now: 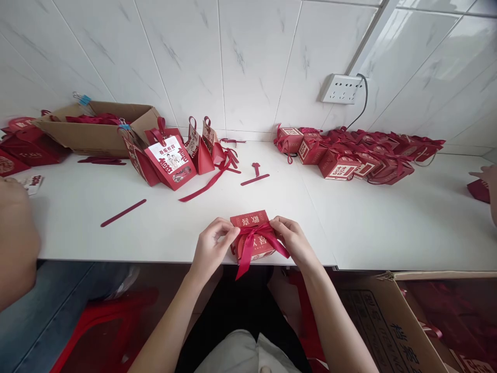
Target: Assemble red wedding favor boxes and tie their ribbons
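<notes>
Pinching glossy ribbon (245, 257), both hands (213, 241) (294, 240) flank an angular box (250, 218).

- The head view looks from above and behind the left hand (213, 242) and right hand (295, 241).
- It faces forward and down, near, reaching the wall (256, 67) beyond them.

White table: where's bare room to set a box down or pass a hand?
Widest: the table right of the right hand, before the clustered boxes, short of the co-worker's hand. Smaller: between the front-left strip and left hand. Crowded: back left, with carton and standing bags, and where the boxes cluster.
</notes>
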A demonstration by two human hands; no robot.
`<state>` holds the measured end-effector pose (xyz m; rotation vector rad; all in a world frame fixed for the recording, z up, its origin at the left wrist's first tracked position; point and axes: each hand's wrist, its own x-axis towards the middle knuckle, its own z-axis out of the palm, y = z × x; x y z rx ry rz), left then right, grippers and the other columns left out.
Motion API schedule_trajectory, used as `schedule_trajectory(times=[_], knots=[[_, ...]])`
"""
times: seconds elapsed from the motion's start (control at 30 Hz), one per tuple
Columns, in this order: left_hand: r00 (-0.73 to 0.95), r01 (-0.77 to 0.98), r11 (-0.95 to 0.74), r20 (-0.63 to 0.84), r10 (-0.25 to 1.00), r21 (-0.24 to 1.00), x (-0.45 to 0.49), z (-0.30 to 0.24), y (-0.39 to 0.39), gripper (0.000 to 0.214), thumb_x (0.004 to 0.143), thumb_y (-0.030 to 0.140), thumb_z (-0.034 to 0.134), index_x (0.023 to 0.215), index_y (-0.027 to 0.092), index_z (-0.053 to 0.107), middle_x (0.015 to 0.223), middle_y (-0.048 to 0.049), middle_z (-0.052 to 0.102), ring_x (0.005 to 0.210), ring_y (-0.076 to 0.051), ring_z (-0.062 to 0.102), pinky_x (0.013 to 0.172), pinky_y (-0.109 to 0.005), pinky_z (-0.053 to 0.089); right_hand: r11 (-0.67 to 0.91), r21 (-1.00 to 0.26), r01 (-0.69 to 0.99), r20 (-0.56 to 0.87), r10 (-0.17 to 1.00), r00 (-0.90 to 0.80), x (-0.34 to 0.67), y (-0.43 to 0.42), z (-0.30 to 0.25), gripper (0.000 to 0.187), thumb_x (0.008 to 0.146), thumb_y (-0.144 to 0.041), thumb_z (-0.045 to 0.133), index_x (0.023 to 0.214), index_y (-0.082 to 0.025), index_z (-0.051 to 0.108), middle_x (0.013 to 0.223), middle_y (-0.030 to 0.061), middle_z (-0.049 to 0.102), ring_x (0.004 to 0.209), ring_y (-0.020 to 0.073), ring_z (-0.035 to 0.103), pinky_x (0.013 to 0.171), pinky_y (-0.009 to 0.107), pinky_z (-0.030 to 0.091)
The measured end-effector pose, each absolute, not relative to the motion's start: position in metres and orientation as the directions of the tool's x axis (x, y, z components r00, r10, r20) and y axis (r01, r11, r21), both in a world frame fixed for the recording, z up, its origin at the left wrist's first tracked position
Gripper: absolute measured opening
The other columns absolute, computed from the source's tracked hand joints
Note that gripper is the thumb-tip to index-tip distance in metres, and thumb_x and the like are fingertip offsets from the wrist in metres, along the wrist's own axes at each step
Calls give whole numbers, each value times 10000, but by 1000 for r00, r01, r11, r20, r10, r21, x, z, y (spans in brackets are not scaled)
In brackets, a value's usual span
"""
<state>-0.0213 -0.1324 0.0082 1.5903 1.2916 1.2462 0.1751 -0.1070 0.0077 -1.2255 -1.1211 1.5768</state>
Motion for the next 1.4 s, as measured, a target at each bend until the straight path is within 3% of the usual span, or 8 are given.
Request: schedule_trajectory(times=[0.2,0.5,0.7,0.8,0.97,1.1,1.2,1.4], knots=[[-226,260,101,-41,973,960,-7,17,-138,246,710,367,685,718,198,505,744,3,584,744,-161,602,689,-282,495,-247,-966,-79,-229,954,-193,176,-110,5,356,787,-477,578,616,-186,463,599,-32,473,578,103,419,575,234,336],[-179,-46,178,-183,967,983,-10,4,-136,314,689,375,710,666,184,462,680,28,511,643,-102,520,585,-211,435,-254,-956,-149,-246,967,-70,170,-110,-5,388,743,-473,614,574,-187,413,514,-64,365,464,66,277,469,223,212],[-158,-72,171,-181,971,983,-9,-1,-136,306,714,354,684,657,193,430,627,55,439,558,-78,410,507,-197,344,-332,-875,-351,-334,941,-56,162,-112,-5,357,683,-415,649,563,-190,399,535,-44,437,492,81,394,497,222,314],[-129,-16,137,-138,982,990,-9,2,-134,211,730,332,660,742,199,497,631,58,421,574,-84,409,532,-201,347,-315,-904,-289,-321,947,-27,161,-109,-3,362,682,-406,640,550,-191,381,512,-58,407,471,72,362,482,216,289],[-78,-35,169,-171,982,985,-13,8,-120,302,743,465,602,820,187,511,776,-10,540,733,-148,549,661,-268,437,-283,-950,-129,-272,957,-96,166,-107,2,374,726,-434,607,563,-191,374,501,-71,366,448,57,277,456,216,201],[-234,181,174,-130,963,968,-13,8,-109,568,637,458,740,1101,223,512,1192,-115,515,1134,-264,507,825,-349,472,-276,-951,-142,-255,956,-146,168,-108,3,397,732,-456,611,568,-191,364,514,-71,356,461,57,270,461,216,197],[-89,226,230,-215,973,947,-9,10,-110,642,662,437,742,1215,251,473,1320,-148,462,1180,-290,502,832,-373,495,-290,-945,-151,-269,952,-148,168,-109,4,400,728,-471,614,578,-192,370,523,-66,377,470,64,298,472,217,220],[60,66,307,-310,949,950,1,13,-120,626,724,392,702,1238,261,370,1142,-89,608,958,-225,651,747,-336,557,-310,-925,-218,-286,949,-134,166,-109,1,388,704,-474,639,580,-186,411,519,-63,382,466,63,298,464,217,234]])
